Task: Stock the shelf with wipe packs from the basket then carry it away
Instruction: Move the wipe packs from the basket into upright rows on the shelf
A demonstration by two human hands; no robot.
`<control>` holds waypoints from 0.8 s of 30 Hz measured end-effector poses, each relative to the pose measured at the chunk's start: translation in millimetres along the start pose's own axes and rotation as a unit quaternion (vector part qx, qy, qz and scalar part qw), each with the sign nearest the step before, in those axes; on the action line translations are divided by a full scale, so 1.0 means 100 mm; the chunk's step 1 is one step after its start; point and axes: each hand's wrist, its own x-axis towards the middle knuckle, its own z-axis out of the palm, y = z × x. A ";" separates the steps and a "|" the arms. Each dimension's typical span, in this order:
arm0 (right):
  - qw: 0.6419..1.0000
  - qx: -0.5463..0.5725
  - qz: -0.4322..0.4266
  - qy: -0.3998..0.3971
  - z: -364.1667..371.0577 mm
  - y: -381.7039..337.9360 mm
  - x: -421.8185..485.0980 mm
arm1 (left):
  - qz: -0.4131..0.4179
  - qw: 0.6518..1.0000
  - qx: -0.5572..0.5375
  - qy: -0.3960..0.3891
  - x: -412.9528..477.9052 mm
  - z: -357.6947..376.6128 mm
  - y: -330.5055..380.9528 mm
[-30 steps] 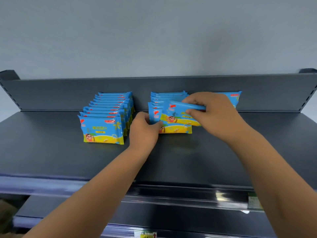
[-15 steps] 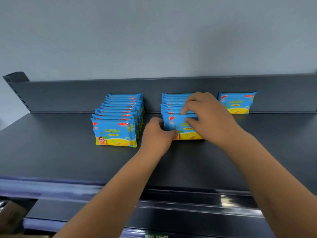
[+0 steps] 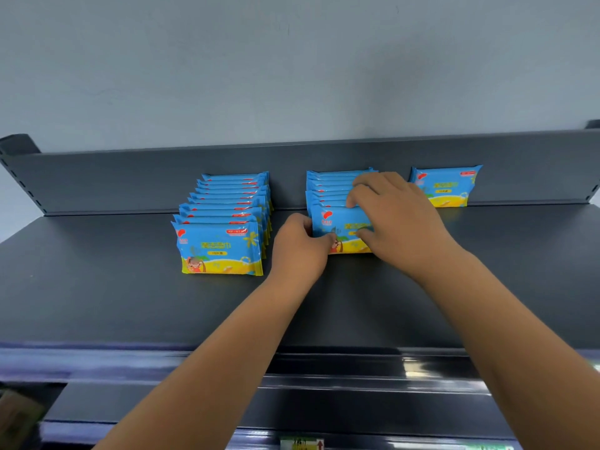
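Head view, looking down at the shelf (image 3: 97, 287): both of my hands are on the front pack (image 3: 337, 232) of the middle row (image 3: 334, 186). My left hand (image 3: 298, 248) curls against the pack's left edge, thumb and fingertips pinching its lower corner; my right hand (image 3: 393, 219) spreads over the top and right side, fingers draped across the top seams of the packs behind and thumb pressing on the printed face. So both hands grasp or press this one pack, which stands upright, touching the row behind it. I judge I am squaring it up against that row. The risk sits right under my palms: these are soft, slippery pouches standing on their narrow bottom edges, and if I push unevenly with the right hand the row could fan out or topple backward like cards. If I let go before the front pack leans on its neighbours, it could flop forward onto its face. Just to the left, the left row (image 3: 224, 228) stands close; a careless left elbow or wrist could clip its front pack. To the right, a single pack (image 3: 444, 186) leans against the back panel (image 3: 130, 180), well apart, and looks less stable alone. The basket is out of view, so how many packs remain I cannot tell.
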 end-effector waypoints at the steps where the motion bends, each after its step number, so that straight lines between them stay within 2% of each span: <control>1: 1.000 -0.001 0.002 0.000 0.00 -0.01 -0.01 | -0.002 1.000 -0.004 -0.002 0.00 0.00 0.00; 8: 0.999 0.004 0.045 -0.020 -0.03 -0.04 -0.10 | 0.018 1.000 -0.013 -0.002 -0.03 -0.02 0.02; 11: 0.998 0.019 0.063 -0.012 -0.05 -0.03 -0.11 | 0.060 0.998 -0.006 0.009 -0.05 -0.03 0.07; 13: 0.996 0.048 0.079 0.001 -0.07 -0.05 -0.13 | 0.112 0.992 0.044 0.029 -0.06 -0.04 0.09; 15: 0.992 0.084 0.090 0.017 -0.09 -0.10 -0.15 | 0.181 0.973 0.128 0.057 -0.09 -0.10 0.10; 18: 0.987 0.129 0.093 0.026 -0.14 -0.25 -0.16 | 0.285 0.906 0.291 0.118 -0.14 -0.25 0.10; 20: 0.985 0.148 0.082 0.028 -0.14 -0.37 -0.14 | 0.288 0.884 0.341 0.140 -0.18 -0.37 0.07; 24: 0.985 0.164 0.053 0.033 -0.14 -0.70 -0.04 | 0.259 0.874 0.371 0.177 -0.30 -0.66 -0.02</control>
